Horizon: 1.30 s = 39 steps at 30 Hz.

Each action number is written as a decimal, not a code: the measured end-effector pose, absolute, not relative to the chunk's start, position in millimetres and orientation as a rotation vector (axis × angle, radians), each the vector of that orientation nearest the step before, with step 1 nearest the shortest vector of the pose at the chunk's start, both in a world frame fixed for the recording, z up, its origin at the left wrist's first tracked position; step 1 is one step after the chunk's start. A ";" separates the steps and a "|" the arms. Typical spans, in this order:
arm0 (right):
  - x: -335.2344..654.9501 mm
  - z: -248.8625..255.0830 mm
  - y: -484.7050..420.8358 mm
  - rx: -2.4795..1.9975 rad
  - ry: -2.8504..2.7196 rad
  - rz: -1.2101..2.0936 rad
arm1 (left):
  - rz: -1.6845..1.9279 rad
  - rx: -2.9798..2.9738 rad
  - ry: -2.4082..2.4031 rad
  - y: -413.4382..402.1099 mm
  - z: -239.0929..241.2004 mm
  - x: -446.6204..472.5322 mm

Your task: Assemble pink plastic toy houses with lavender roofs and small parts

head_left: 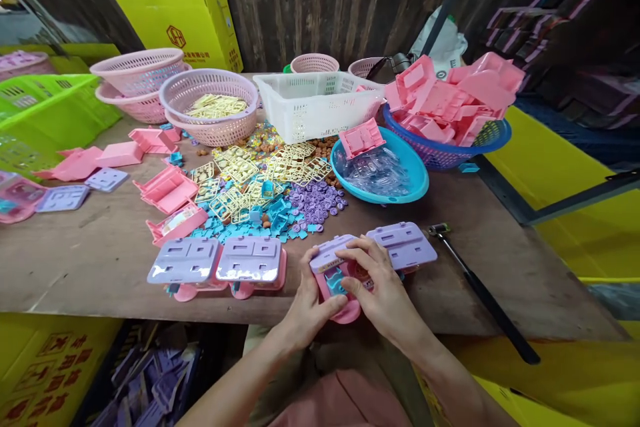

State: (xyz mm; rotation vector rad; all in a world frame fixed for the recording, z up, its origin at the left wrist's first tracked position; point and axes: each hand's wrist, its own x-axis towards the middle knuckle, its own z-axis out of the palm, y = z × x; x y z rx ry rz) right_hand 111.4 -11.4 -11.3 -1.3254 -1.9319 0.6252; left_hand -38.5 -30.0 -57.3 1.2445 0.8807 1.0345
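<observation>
Both hands are around a small pink toy stall [349, 313] with a purple roof and a blue piece inside, at the table's front edge. My left hand [311, 303] grips its left side, thumb along the lower front. My right hand [379, 285] curls over the roof and right side, hiding part of it. Just right of it stands a similar toy with a purple roof [406, 245]. To the left, two more purple-roofed toys [184, 260] stand side by side. A hammer-like tool with a black handle [493, 303] lies at the right.
Loose blue pieces [227, 229], purple spiral discs [317, 205] and cream part frames [235, 203] are heaped mid-table. Behind them are a white basket [310, 113], a blue bowl [413, 180] of clear bags and a blue basket [445, 155] of pink parts. Pink shells [167, 188] lie left.
</observation>
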 end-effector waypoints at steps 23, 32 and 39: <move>118.4 -11.7 -21.1 -1.315 -1.997 0.605 | 0.975 1.373 0.880 -34.0 -58.5 -40.5; 116.0 -8.2 -25.0 -1.333 -2.015 0.578 | 0.984 1.424 0.978 -37.7 -60.0 -36.7; 117.5 -6.3 -26.9 -1.334 -2.018 0.560 | 0.988 1.483 0.982 -37.1 -58.7 -38.4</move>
